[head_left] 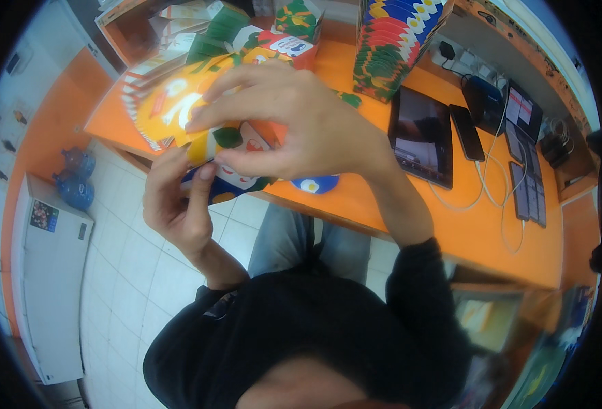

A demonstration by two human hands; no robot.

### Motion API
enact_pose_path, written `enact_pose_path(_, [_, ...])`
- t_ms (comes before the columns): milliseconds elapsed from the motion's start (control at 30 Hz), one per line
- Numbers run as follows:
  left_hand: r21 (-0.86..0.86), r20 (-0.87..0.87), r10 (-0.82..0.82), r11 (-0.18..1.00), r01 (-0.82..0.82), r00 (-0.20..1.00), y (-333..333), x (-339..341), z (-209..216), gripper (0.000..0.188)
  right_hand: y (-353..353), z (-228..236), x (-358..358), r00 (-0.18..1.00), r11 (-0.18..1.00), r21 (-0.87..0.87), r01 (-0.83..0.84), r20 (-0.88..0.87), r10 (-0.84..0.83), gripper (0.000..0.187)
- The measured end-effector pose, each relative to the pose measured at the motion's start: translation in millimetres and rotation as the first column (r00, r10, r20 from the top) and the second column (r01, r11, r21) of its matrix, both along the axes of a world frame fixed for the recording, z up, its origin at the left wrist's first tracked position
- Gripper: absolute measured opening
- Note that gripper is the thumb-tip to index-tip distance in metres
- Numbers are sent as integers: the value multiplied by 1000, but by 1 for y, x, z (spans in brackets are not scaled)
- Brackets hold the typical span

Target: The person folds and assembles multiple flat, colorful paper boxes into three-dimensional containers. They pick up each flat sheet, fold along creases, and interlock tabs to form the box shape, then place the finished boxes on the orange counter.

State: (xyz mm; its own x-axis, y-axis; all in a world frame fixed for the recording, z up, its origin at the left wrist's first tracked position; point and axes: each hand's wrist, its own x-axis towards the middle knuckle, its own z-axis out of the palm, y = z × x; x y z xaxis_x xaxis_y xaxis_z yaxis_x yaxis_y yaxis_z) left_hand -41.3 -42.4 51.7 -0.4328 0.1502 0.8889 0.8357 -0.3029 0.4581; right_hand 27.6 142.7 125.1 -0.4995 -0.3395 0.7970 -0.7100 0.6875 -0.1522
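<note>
In front of me, over the desk's near edge, both hands hold a printed paper box (224,189) with yellow, green and blue patterns and a cartoon drawing. My left hand (178,204) pinches its lower left edge between thumb and fingers. From above, my right hand (297,119) curves over it, thumb along its near side and fingertips at the far left; this hand hides much of the box. Just beyond lies a fanned pile of yellow printed card pieces (154,109), partly covered by my right fingers. Whether the box is fully folded, I cannot tell.
A tall stack of nested printed boxes (400,51) stands at the back of the orange desk (471,225). More boxes (297,20) sit back left. To the right are a tablet (420,136), a phone (466,131) and white cables (481,184). Blue water bottles (76,187) stand left.
</note>
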Motion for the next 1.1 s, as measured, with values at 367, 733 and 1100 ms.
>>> enact_pose_path(367, [243,91,206,944,-222,974,7,-6,8,43,4,4,-3,942,990,-50,132,-305,-141,17])
enact_pose_path(733, [273,555,-475,879,390,682,29,33,9,34,7,5,2,990,870,-475,130,18,-138,20])
enact_pose_path(1100, [281,582,-400,916,287,708,39,18,-2,29,5,1,-7,986,927,-347,141,137,-99,22])
